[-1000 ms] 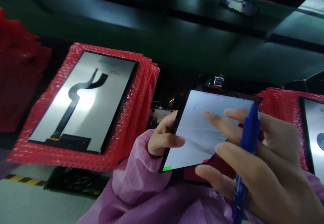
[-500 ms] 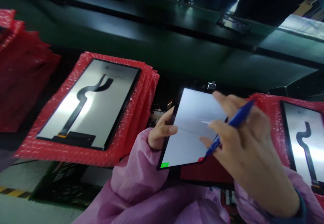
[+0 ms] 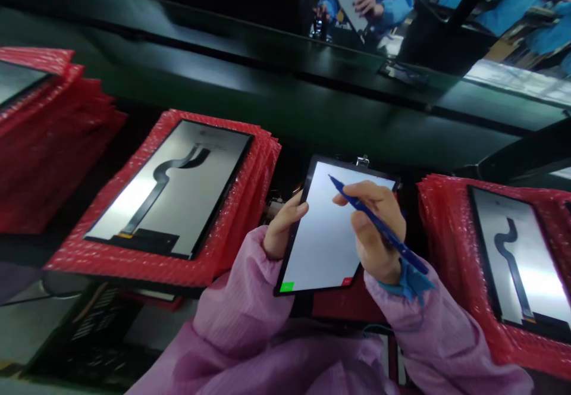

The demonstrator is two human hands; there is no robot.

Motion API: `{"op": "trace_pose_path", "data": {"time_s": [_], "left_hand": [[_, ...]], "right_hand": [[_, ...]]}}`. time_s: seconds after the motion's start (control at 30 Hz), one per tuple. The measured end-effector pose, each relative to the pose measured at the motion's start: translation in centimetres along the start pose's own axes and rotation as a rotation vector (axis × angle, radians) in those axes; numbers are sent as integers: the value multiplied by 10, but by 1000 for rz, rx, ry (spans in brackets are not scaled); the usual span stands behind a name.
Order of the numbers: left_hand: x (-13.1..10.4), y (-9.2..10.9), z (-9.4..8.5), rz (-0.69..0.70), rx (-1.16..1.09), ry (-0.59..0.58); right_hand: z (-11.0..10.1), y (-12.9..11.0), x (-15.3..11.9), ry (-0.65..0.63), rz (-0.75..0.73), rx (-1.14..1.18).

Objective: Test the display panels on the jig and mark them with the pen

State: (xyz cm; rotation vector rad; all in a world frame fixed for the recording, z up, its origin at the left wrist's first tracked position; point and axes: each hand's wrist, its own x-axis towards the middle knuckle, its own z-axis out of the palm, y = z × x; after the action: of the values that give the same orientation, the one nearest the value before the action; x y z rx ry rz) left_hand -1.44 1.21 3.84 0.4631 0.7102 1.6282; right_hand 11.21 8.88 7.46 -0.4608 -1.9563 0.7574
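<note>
Beneath the right hand [image 3: 387, 212], in which a blue pen [image 3: 372, 217] was pinched, a black-rimmed tablet [image 3: 314, 240], its pale screen [image 3: 321, 222] cornered in green and red, was gripped by the left hand [image 3: 284, 223].

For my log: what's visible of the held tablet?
The tablet slants in view: black border, lit, mostly white screen facing the camera, green block at lower left, red block at lower right. The left hand grips its left edge, thumb over the front; the right hand, holding a blue pen, partly hides it. Pen contact is unclear.
</note>
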Motion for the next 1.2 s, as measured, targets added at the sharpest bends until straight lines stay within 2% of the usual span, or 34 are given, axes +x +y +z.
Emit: {"op": "trace_pose_path", "data": {"time_s": [0.1, 0.23, 0.43, 0.6, 0.67, 0.73, 0.83, 1.03, 1.2], "left_hand": [[0, 2, 1, -5, -6, -5], [0, 2, 2, -6, -36, -36], [1, 2, 1, -22, -41, -51], [2, 3, -2, -20, -27, -58], [2, 3, -1, -13, -25, -68], [2, 4, 1, -12, -37, -77], [2, 4, 4, -23, -60, -75], [2, 3, 2, -29, -51, -79], [3, 4, 2, -14, -51, -105]], "right_hand": [[0, -6, -2, 59, 31, 121], [1, -9, 0, 139, 63, 130], [2, -14, -1, 66, 83, 37], [-4, -18, 0, 70, 97, -64], [-7, -19, 1, 43, 46, -55], [-10, -21, 2, 70, -18, 0], [-15, -22, 3, 157, -9, 23], [-19, -21, 9, 83, -15, -146], [-18, -20, 9, 46, -2, -195]]}}
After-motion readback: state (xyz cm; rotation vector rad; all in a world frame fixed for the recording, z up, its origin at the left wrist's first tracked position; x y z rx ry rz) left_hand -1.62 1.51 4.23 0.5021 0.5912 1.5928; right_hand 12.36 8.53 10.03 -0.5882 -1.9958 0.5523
